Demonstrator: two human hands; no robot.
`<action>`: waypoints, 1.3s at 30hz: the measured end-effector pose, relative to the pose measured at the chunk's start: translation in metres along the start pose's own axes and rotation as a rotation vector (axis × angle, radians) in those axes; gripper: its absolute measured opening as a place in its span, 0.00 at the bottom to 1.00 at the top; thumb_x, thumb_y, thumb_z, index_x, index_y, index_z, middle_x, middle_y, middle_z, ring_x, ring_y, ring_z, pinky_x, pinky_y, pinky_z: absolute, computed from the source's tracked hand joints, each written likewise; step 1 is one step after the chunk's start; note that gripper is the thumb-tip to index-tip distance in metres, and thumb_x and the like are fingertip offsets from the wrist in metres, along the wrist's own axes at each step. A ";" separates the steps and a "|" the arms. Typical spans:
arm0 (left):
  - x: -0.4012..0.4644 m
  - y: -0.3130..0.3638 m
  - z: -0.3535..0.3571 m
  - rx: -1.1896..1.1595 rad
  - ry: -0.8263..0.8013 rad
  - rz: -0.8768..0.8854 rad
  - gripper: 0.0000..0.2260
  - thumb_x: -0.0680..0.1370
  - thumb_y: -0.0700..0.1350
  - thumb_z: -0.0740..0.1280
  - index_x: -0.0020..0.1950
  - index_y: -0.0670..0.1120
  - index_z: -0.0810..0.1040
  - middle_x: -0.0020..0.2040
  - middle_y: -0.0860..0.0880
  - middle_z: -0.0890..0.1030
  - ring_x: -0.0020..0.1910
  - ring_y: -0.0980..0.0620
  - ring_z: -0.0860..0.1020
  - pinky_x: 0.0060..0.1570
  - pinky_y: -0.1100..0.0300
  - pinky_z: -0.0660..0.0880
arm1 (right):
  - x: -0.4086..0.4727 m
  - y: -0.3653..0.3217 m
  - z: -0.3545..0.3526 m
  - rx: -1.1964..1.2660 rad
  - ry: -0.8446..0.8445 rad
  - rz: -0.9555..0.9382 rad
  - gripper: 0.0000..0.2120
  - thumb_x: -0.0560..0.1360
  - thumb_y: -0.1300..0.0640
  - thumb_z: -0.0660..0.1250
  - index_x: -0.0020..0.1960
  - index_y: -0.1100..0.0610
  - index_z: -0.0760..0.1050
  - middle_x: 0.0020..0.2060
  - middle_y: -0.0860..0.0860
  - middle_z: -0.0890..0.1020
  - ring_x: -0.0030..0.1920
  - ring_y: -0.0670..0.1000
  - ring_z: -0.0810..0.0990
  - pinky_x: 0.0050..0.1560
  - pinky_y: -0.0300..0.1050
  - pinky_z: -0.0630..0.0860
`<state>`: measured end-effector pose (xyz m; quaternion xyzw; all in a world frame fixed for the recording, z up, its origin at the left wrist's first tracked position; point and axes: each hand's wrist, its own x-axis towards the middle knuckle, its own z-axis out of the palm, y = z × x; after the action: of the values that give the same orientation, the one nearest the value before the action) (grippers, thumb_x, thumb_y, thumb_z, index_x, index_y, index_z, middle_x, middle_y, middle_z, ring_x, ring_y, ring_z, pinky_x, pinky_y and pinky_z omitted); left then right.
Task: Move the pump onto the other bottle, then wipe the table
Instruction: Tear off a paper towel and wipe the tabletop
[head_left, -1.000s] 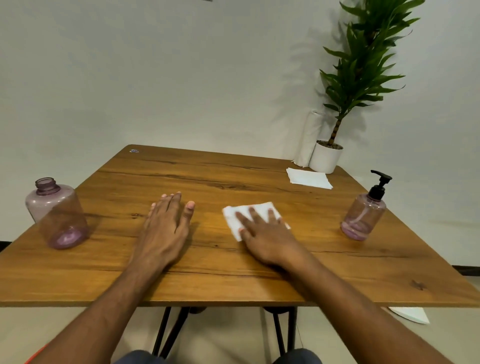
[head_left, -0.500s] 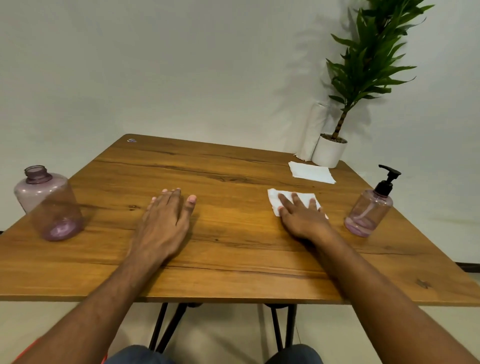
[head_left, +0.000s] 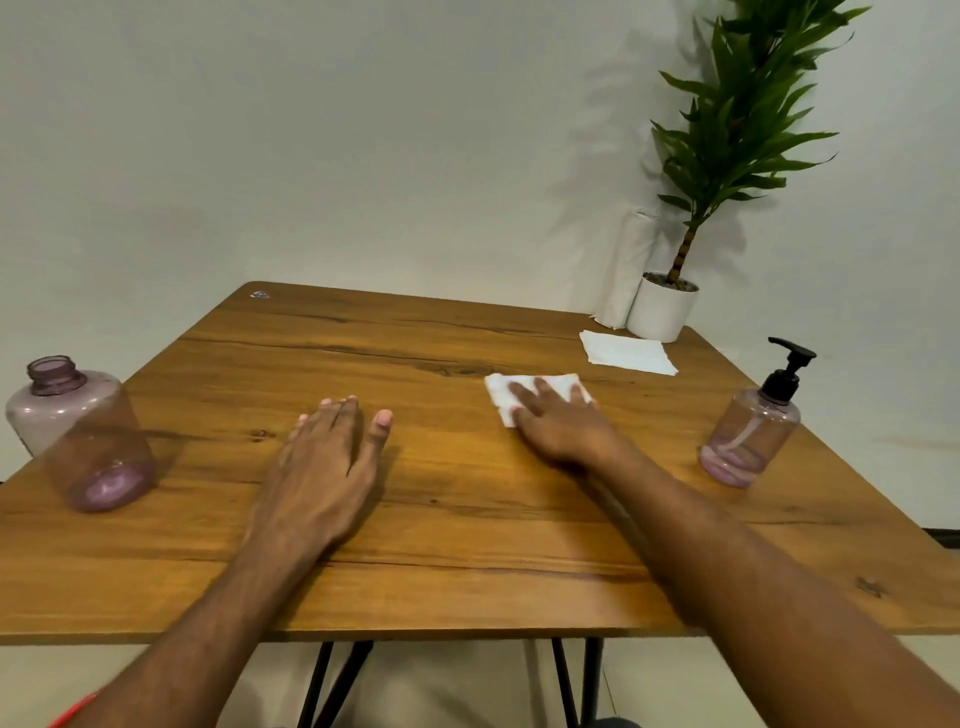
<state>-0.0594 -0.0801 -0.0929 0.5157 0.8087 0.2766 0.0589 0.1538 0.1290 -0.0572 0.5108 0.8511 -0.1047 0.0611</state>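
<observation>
My right hand (head_left: 558, 423) lies flat on a white paper towel (head_left: 501, 391), pressing it on the wooden table (head_left: 467, 519) right of centre. My left hand (head_left: 324, 467) rests palm down on the table with fingers together, holding nothing. A small pink bottle (head_left: 748, 441) at the right edge carries the black pump (head_left: 787, 371). A larger pink bottle (head_left: 78, 436) stands at the left edge, its neck uncapped.
A folded white napkin (head_left: 626, 353) lies at the back right of the table. Behind it stand a potted plant in a white pot (head_left: 662, 309) and a white paper roll (head_left: 623, 270) against the wall.
My right hand slid the paper towel to the right and away from me, then slightly back towards the centre. My left hand stayed in place.
</observation>
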 end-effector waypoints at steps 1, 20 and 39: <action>-0.002 0.001 -0.001 0.003 -0.011 -0.006 0.41 0.78 0.73 0.38 0.84 0.50 0.55 0.84 0.47 0.58 0.83 0.50 0.54 0.80 0.50 0.50 | 0.017 0.015 -0.008 0.001 -0.009 0.068 0.28 0.85 0.34 0.42 0.84 0.34 0.43 0.86 0.45 0.43 0.84 0.65 0.39 0.82 0.69 0.42; -0.005 0.004 -0.004 -0.197 0.385 0.111 0.40 0.79 0.72 0.38 0.81 0.51 0.65 0.81 0.51 0.65 0.81 0.59 0.54 0.81 0.53 0.46 | -0.033 -0.162 0.036 -0.121 -0.063 -0.589 0.30 0.86 0.41 0.51 0.85 0.39 0.45 0.86 0.43 0.42 0.84 0.59 0.35 0.83 0.61 0.37; -0.013 0.011 -0.009 -0.055 0.185 0.038 0.28 0.84 0.63 0.48 0.57 0.47 0.81 0.50 0.50 0.81 0.53 0.52 0.77 0.75 0.46 0.66 | -0.027 -0.042 0.010 -0.047 0.028 -0.130 0.27 0.86 0.35 0.43 0.84 0.33 0.46 0.86 0.47 0.46 0.84 0.65 0.41 0.82 0.68 0.42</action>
<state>-0.0480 -0.0908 -0.0822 0.5014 0.7928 0.3463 -0.0070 0.1300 0.0842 -0.0563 0.4543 0.8855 -0.0812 0.0540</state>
